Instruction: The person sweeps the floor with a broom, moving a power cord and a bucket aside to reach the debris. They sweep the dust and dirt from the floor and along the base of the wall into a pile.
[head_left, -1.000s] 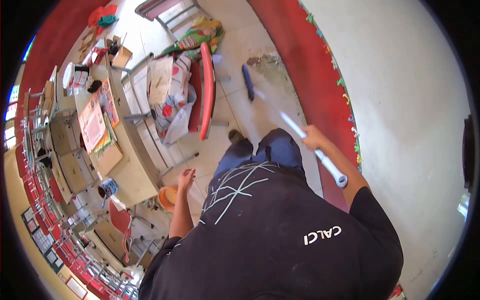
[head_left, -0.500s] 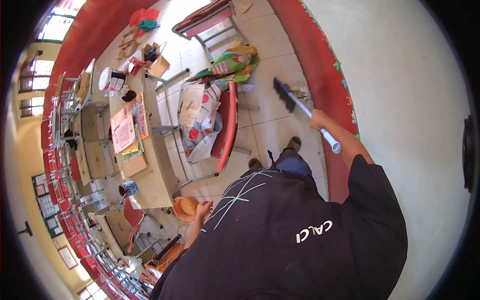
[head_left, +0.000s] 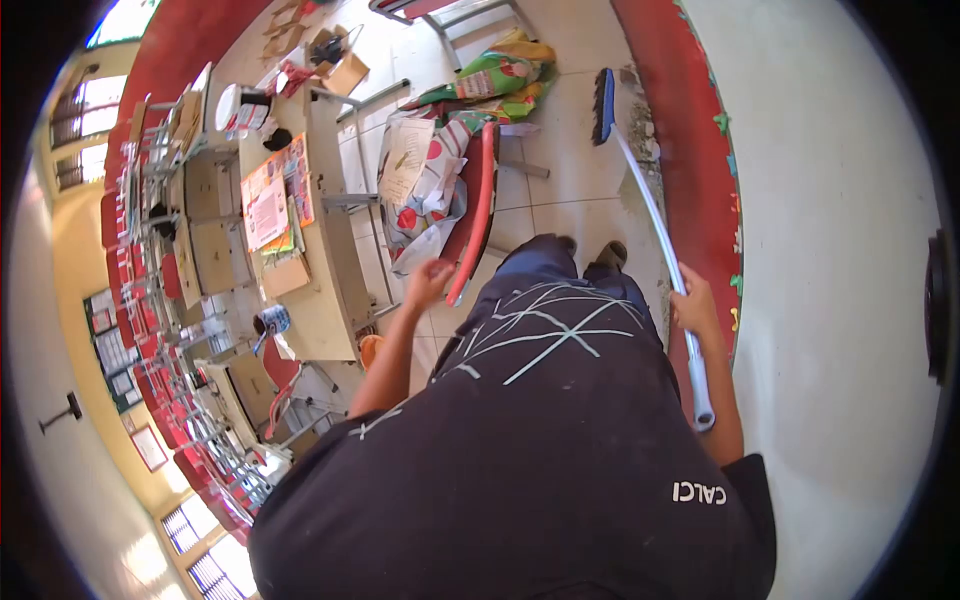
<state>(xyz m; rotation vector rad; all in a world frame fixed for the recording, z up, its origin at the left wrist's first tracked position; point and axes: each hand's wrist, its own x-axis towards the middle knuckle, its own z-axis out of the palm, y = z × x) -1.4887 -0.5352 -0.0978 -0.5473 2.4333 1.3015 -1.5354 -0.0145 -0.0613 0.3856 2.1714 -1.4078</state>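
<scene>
You're in a black T-shirt (head_left: pixel 520 470), short loose sleeves (head_left: pixel 345 440). White CALCI lettering (head_left: pixel 699 493) on the front; right sleeve (head_left: pixel 752 500) just beside it. Pale star-like crossing lines (head_left: pixel 567 334) sit hemward of the lettering. Farther from the lettering: dark blue trousers (head_left: pixel 535 265), then dark shoes (head_left: pixel 612 256).

Saw the broom (head_left: pixel 647 200) ahead of the person (head_left: pixel 520 430), beside the wall (head_left: pixel 690 150) on their right. Chair (head_left: pixel 482 200) stood left, bundle (head_left: pixel 442 185) on it, sack (head_left: pixel 505 80) just beyond. Farther left: desk (head_left: pixel 325 290) bearing tub (head_left: pixel 240 108), papers (head_left: pixel 267 215), mug (head_left: pixel 272 320).
</scene>
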